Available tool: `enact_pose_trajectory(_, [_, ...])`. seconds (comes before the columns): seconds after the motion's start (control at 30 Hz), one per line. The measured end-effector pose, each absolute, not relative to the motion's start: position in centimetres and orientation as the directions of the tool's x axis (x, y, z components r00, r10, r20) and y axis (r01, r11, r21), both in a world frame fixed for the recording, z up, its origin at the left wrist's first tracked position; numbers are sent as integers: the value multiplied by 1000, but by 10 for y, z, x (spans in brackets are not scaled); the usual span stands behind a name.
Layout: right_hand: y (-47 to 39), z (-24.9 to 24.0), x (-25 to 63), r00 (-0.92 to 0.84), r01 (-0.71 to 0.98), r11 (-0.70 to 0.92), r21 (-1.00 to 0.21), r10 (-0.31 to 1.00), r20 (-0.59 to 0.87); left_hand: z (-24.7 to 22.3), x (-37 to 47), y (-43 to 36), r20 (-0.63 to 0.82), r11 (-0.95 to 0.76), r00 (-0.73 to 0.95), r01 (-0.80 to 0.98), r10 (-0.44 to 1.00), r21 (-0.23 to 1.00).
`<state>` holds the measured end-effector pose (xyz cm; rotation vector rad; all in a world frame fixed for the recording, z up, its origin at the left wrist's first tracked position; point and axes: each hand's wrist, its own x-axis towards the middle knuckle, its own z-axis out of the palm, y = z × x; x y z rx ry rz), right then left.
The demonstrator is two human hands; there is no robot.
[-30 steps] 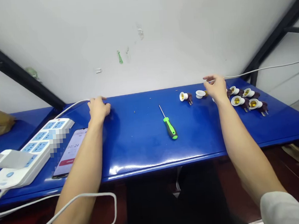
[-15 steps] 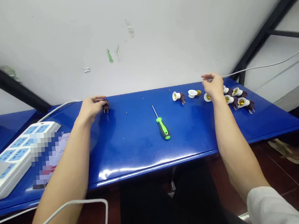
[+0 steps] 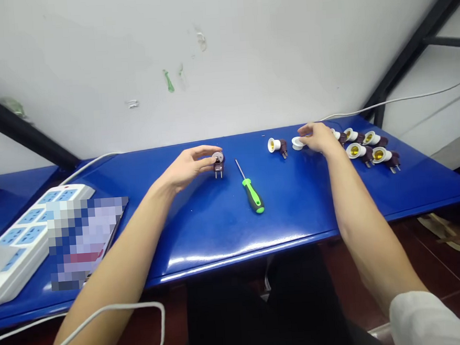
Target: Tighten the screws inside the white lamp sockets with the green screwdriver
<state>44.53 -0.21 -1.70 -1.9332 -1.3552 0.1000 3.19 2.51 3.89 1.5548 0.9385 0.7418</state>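
Brown plug sitting well left of the white lamp-socket cup
Left hand is pinching the plug, prongs down; right hand is touching the cup, can't tell if gripping tbh.

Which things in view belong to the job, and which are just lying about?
In the job:
dark plug piece, in the left hand
white socket piece, at the right hand
probably screwdriver, lamp holders

Apparently just lying about:
power strip
phone
foreground white cable
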Motion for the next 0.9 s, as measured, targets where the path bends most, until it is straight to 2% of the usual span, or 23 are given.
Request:
enact_pose_trajectory(0.17, [-5, -11, 437, 461, 750, -245, -615, 860, 219, 37, 36, 19, -47, -80, 542, 209, 839, 975])
enact_pose_trajectory(0.4, [-16, 5, 424, 419, 746, -257, -615, 898, 132, 38, 38, 15, -42, -119, 601, 225, 798, 967])
enact_pose_trajectory(0.63, [-29, 28, 415, 444, 699, -195, -688, 873, 204, 34, 38, 16, -42, -119, 596, 228, 802, 966])
enact_pose_trajectory(0.8, [-37, 42, 393, 396, 614, -29, -788, 876, 276, 28, 39, 17, -37, -106, 613, 195, 790, 975])
enact_pose_trajectory(0.9, [-42, 48, 364, 291, 404, 153, -902, 913, 285, 25, 42, 16, -6, -114, 608, 159, 794, 981])
